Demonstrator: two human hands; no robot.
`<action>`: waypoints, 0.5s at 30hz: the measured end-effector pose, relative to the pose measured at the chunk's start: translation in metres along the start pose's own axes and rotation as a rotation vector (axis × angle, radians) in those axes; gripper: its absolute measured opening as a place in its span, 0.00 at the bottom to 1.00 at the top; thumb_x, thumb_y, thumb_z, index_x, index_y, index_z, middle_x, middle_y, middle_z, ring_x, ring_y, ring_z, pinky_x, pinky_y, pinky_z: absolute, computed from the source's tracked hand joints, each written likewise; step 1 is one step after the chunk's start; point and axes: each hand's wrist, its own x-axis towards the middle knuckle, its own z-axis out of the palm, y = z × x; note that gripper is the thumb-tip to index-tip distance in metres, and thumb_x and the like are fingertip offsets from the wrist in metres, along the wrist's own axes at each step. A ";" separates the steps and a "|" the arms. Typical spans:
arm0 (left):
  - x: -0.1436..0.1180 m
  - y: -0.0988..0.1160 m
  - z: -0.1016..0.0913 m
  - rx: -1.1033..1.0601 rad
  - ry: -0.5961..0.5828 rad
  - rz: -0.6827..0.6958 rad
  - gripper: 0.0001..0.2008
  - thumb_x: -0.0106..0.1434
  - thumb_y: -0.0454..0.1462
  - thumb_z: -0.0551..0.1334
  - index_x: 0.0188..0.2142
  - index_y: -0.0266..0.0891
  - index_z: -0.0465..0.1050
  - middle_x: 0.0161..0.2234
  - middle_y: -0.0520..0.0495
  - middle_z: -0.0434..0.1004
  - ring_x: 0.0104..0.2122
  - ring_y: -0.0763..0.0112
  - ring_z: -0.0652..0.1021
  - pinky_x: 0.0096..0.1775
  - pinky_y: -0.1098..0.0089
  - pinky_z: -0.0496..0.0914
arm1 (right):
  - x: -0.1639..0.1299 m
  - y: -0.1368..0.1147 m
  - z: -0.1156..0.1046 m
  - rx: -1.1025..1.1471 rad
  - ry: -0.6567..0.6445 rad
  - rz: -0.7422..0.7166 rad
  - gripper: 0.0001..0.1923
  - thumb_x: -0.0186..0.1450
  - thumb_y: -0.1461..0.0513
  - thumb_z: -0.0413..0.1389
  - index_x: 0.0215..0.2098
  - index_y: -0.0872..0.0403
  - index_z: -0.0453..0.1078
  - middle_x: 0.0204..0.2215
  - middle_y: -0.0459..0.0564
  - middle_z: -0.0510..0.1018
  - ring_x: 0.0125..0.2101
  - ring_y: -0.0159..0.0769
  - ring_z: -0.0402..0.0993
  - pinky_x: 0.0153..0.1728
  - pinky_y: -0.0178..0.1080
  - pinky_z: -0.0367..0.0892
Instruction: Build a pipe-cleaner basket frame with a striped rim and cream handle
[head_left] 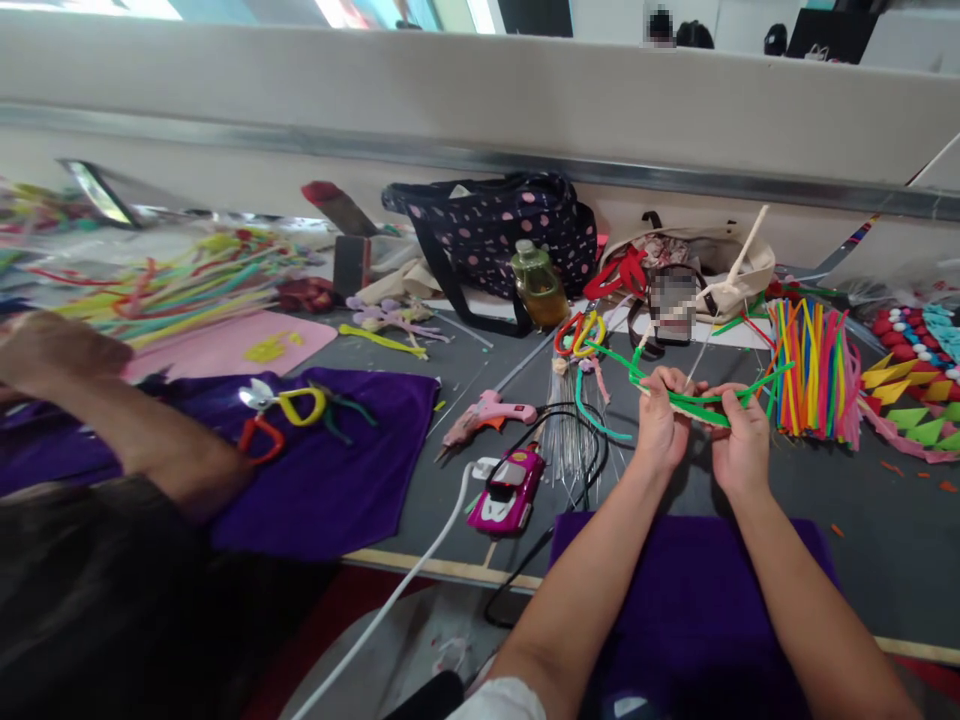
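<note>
Above the purple cloth (pixel 780 580), hands (pixel 701 425) seemingly twist green pipe cleaners (pixel 705 400).

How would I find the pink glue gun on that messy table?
Start at the dark spotted bag by the wall, then come down the grey table. The glue gun lies right of the purple cloth, pale pink with a trigger, above the shinier magenta toy car.

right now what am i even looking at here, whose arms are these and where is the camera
The one picture comes from a camera worn on a person's head, looking down at their own bare arms. Their left hand and right hand together hold bent green fuzzy craft wires above a grey worktable. On it lie a pink glue gun, a pink toy car, a purple cloth and a bundle of multicoloured fuzzy wires. The arm at far left belongs to another person.
</note>
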 end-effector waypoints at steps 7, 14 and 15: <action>0.000 0.007 -0.006 0.146 -0.080 -0.067 0.20 0.52 0.54 0.64 0.28 0.39 0.68 0.29 0.51 0.69 0.29 0.73 0.72 0.36 0.69 0.70 | 0.008 -0.011 -0.008 -0.098 0.060 -0.160 0.09 0.59 0.56 0.59 0.32 0.52 0.67 0.26 0.43 0.75 0.22 0.27 0.68 0.18 0.28 0.61; 0.003 0.015 -0.013 0.355 -0.228 -0.214 0.14 0.49 0.39 0.70 0.35 0.34 0.76 0.23 0.49 0.72 0.22 0.76 0.72 0.23 0.76 0.65 | 0.019 -0.025 -0.021 -0.186 0.079 -0.270 0.09 0.59 0.56 0.59 0.31 0.53 0.68 0.27 0.45 0.75 0.21 0.27 0.67 0.16 0.28 0.61; 0.003 0.015 -0.013 0.362 -0.223 -0.225 0.14 0.49 0.39 0.70 0.34 0.34 0.76 0.21 0.50 0.71 0.20 0.76 0.72 0.21 0.76 0.64 | 0.019 -0.026 -0.022 -0.198 0.074 -0.270 0.09 0.59 0.56 0.59 0.31 0.54 0.68 0.27 0.45 0.75 0.21 0.27 0.67 0.17 0.28 0.61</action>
